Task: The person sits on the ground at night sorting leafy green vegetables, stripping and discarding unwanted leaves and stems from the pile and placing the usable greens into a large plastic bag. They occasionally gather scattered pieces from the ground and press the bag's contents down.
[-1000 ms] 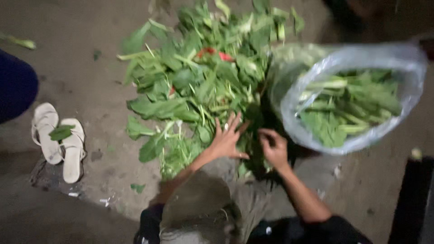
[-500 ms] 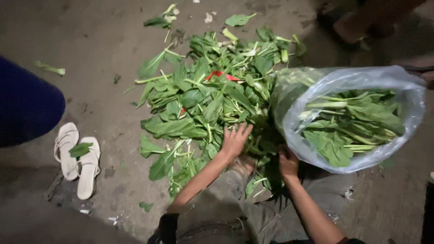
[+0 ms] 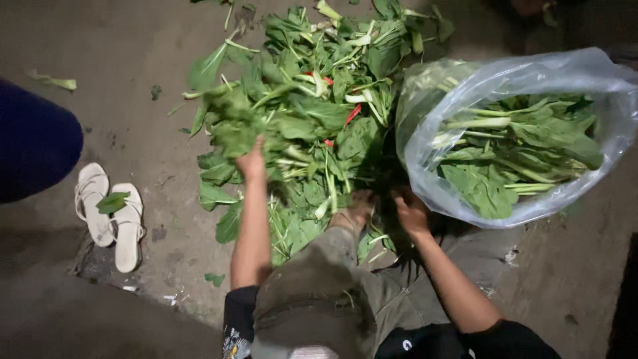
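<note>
**On the concrete floor, the left hand is lifting a bunch of greens clear of the pile**

Down on the concrete floor [image 3: 153, 133], the person is crouching over a loose pile of leafy greens [image 3: 319, 113], and the picture is differing from half a second ago in one clear way. Back then the left hand was lying flat on the near side of the pile with its fingers fanned out; now the left hand [image 3: 252, 163] is sitting further out and to the left, its fingers curling shut around a bunch of greens [image 3: 232, 126] that is standing up above the heap. That is reading as a handful being gathered and raised out of the loose leaves.

The left forearm is stretching almost straight ahead from the knee, wrist turned so the back of the hand is facing the camera. The right hand [image 3: 411, 211] is staying low at the near edge of the pile, just beside the foot of the clear plastic bag [image 3: 425, 153], which is already holding more greens. Its fingers are reaching down into shadow and leaves, so I cannot tell whether they are gripping anything or hanging loose.

Red bits are showing among the leaves near the middle of the pile. Well off to the left, a pair of pale sandals [image 3: 109, 216] is lying on the floor with a single leaf resting on them, and a dark blue shape [image 3: 33, 143] is filling the left edge.
</note>
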